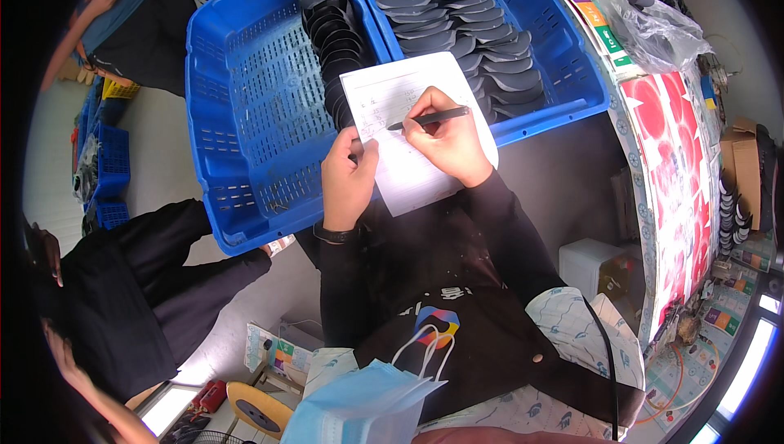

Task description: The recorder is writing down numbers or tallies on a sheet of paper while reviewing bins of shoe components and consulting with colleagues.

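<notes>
A lined notebook (412, 174) with handwriting on its upper part lies in front of me, tilted a little, over the near edges of two blue crates. My left hand (349, 178) grips its left side, thumb bent over the page. In my right hand (447, 138) is a black pen (441, 116), pinched between thumb and fingers, its tip at the written lines. The left crate (269, 117) holds a row of dark curved pieces (335, 44) along its right side. Several stacked rows of similar grey curved pieces (457, 23) fill the right crate (563, 105).
On the right stands a bench covered with printed sheets (665, 158), with a clear plastic bag (657, 35) on it. A white bin (592, 268) is below. People in dark clothes (139, 289) are at the left. A blue face mask (359, 403) hangs near my chest.
</notes>
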Available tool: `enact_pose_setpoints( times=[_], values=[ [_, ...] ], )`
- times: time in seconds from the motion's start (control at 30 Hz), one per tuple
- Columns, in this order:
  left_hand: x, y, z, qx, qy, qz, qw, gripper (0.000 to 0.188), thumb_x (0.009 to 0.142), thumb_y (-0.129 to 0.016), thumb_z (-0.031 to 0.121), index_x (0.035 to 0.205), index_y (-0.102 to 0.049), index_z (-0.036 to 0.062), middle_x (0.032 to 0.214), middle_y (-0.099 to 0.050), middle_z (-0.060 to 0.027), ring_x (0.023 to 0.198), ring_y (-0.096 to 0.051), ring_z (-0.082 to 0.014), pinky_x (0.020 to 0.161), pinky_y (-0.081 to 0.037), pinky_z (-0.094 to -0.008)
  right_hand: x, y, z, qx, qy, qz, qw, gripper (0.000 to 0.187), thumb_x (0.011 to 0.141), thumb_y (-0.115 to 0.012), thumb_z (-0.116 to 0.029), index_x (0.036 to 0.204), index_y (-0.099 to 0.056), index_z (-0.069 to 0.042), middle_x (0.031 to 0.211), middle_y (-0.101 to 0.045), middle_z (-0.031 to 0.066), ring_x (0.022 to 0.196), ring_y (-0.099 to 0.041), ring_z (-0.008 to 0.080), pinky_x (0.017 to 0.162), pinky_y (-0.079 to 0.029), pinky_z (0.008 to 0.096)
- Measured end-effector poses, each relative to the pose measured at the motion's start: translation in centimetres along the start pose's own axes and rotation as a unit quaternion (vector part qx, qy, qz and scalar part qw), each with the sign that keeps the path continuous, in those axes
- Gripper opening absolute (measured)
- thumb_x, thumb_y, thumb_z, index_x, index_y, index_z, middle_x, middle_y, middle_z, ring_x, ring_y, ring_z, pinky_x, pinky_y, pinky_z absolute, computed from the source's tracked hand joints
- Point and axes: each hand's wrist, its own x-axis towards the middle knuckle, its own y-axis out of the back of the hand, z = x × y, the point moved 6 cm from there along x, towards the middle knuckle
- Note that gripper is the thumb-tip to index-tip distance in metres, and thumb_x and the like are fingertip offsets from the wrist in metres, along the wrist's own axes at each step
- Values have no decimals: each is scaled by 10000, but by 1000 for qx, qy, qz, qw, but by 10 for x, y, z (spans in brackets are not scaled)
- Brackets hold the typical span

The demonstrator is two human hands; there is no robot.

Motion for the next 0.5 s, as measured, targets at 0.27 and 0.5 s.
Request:
enact_pose_setpoints(
  times=[0.27, 0.5],
  values=[
    [0, 0, 2, 4, -5, 1, 1000, 191, 989, -652, 63, 1158, -637, -26, 958, -760, -81, 797, -625, -59, 712, -495, -243, 1, 0, 0, -11, -7, -2, 1000, 156, 821, -751, -25, 852, -600, -6, 720, -678, 45, 656, -665, 66, 629, -529, 239],
    [1, 0, 1, -1, -4, 0, 1000, 200, 989, -652, 60, 1168, -636, -30, 965, -761, -83, 802, -625, -60, 720, -499, -244, 1, 0, -1, -2, -10, -3, 1000, 157, 828, -749, -28, 854, -597, 3, 738, -693, 49, 677, -678, 66, 639, -537, 236]
  ],
)
